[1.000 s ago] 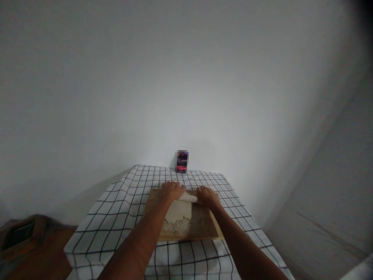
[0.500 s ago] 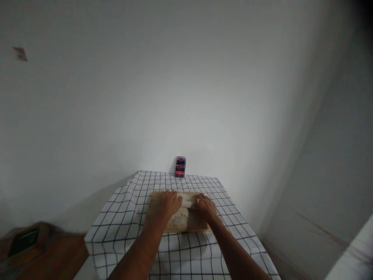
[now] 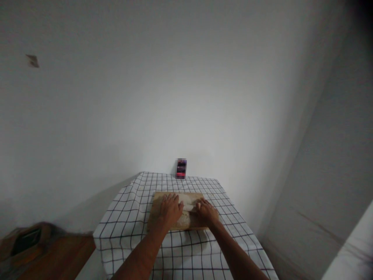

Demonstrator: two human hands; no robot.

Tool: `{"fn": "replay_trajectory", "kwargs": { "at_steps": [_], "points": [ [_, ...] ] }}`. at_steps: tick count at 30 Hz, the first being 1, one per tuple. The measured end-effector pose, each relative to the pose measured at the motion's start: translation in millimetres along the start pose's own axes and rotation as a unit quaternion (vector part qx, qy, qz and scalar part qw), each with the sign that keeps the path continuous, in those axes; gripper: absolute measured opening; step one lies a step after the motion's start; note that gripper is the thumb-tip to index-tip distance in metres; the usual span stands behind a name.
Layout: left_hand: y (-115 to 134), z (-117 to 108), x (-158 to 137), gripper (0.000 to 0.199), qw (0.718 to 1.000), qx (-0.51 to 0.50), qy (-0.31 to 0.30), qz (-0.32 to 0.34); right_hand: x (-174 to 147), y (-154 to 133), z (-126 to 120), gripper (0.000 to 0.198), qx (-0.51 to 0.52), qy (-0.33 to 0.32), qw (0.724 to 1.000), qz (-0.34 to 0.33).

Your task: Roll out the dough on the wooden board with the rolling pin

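Note:
A pale rolling pin (image 3: 190, 208) lies crosswise over a wooden board (image 3: 157, 197), only its middle showing between my hands. My left hand (image 3: 171, 207) presses on its left end, fingers laid forward over it and thumb pointing inward. At the other end my right hand (image 3: 206, 211) is closed around the pin with bent fingers. Just beyond the pin is a whitish patch of what looks like flattened dough (image 3: 185, 199). White flour-like dust covers part of the board on the near side.
The board rests on a table with a white, black-checked cloth (image 3: 125, 210). At the table's back edge a small dark, pixelated package (image 3: 181, 168) stands against the white wall. A brown box-like item (image 3: 27, 241) sits low at the left.
Both hands have drawn the rolling pin slightly towards me over the board. More of the whitish patch now shows beyond it. The view has shifted a little.

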State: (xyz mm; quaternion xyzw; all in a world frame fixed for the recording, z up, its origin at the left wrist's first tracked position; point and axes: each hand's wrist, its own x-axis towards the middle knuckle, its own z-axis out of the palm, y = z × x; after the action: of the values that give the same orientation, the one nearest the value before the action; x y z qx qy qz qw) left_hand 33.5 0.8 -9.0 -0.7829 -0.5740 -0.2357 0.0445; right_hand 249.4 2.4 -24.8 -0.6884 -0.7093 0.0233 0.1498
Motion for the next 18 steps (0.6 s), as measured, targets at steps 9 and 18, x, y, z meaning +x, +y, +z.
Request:
{"fn": "replay_trajectory", "kwargs": {
  "at_steps": [9, 18],
  "points": [
    [-2.1, 5.5, 49.2, 0.043, 0.998, 0.007, -0.054, -0.023, 36.8, -0.3, -13.0, 0.055, 0.021, -0.027, 0.998, 0.051],
    [-15.0, 17.2, 119.7, 0.057, 0.982, -0.003, -0.174, -0.072, 108.6, 23.2, -0.9, 0.038, -0.044, -0.082, 0.996, 0.005]
  ]
}}
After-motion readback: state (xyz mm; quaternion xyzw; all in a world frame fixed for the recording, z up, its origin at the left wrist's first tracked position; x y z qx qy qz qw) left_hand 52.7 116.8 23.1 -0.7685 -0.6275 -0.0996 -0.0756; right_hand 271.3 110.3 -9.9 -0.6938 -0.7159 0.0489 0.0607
